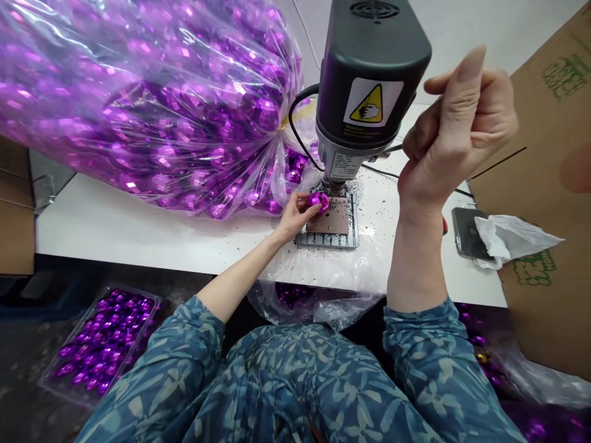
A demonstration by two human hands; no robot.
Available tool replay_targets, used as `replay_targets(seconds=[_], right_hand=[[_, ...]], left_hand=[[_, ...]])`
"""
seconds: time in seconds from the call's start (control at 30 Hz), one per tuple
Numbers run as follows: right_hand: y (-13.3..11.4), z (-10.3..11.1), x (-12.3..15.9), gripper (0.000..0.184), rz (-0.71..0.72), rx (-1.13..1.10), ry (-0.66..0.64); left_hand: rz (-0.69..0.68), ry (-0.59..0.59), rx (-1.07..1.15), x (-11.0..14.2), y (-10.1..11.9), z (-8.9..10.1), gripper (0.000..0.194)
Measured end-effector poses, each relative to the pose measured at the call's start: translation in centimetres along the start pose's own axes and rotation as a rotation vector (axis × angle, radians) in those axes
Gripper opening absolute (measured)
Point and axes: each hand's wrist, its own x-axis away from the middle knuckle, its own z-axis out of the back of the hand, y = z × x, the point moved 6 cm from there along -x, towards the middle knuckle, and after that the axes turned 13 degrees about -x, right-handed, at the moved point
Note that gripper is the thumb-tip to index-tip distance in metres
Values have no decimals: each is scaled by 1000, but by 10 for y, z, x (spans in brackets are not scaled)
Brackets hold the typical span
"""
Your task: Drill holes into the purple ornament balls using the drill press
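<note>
My left hand point(295, 215) pinches a small shiny purple ball point(319, 201) and holds it on the metal base plate point(330, 229) right under the head of a dark grey bench press machine point(369, 86). My right hand point(455, 132) is raised beside the machine's right side, fingers curled closed round its thin lever point(496, 163); the grip itself is hidden by the fingers. A big clear plastic bag point(152, 98) full of the same purple balls lies on the white table point(115, 227) to the left.
A tray of purple balls point(99, 344) sits on the floor at lower left. A cardboard box point(549, 203) stands at right, with a phone point(467, 232) and a crumpled white plastic scrap point(508, 239) beside it. Dark shavings dust the table around the plate.
</note>
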Motion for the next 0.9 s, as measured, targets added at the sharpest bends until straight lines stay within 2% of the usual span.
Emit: replay_targets(seconds=[0.17,0.3,0.53,0.77,0.9], right_hand=[[-1,0,0,55,8,92,-10],[-1,0,1,59,2,128,-6],[-1,0,1,54,5,91,-2],[-1,1,1,53,-7,132,-17],[0,1,1,56,-12,100,-15]], left_hand=[[-62,-49,-41,-1,1,-7,52],[-110,-34,-39,-7,-3,-12,52],[-218,-35,-98,-10,-6,-20,50],[-294,31,-394,4,2,-20,59],[-319,56,-421,9,5,-20,60]])
